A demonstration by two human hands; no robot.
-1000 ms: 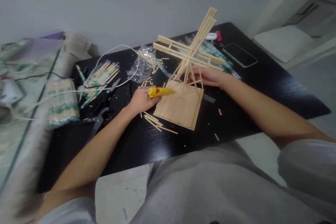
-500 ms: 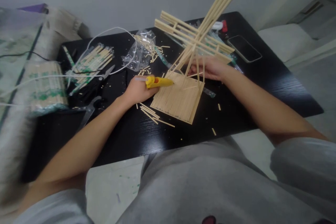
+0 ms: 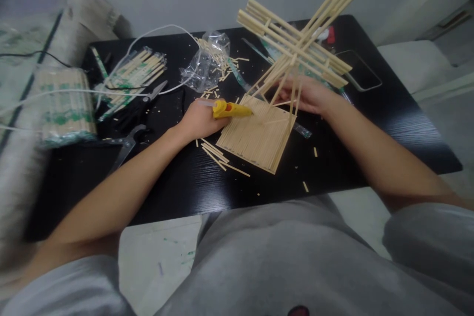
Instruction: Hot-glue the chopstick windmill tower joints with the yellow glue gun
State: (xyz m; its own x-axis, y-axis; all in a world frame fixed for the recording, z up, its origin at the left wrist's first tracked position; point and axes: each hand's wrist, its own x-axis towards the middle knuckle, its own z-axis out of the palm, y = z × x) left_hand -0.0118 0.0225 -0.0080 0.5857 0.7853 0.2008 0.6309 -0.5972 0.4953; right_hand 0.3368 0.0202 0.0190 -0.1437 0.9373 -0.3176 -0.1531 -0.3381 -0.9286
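My left hand (image 3: 198, 121) is closed around a yellow glue gun (image 3: 231, 109), whose nozzle points right over the near corner of a square base of wooden sticks (image 3: 259, 138). From that base rises a stick windmill frame (image 3: 296, 54) with crossed blades. My right hand (image 3: 313, 96) rests behind the upright struts at the far edge of the base, fingers curled against them. A white cord (image 3: 148, 39) runs from the glue gun toward the left.
On the black table (image 3: 370, 143) lie scissors (image 3: 142, 103), pliers (image 3: 124, 145), wrapped chopstick packs (image 3: 133, 76), a clear bag of stick offcuts (image 3: 207, 61), loose sticks (image 3: 217, 153) and a phone (image 3: 361, 76). More bundled sticks (image 3: 62, 106) sit left.
The view has shifted closer and slightly left, so the windmill looms larger. Both hands keep their hold in the same places on the glue gun and the model.
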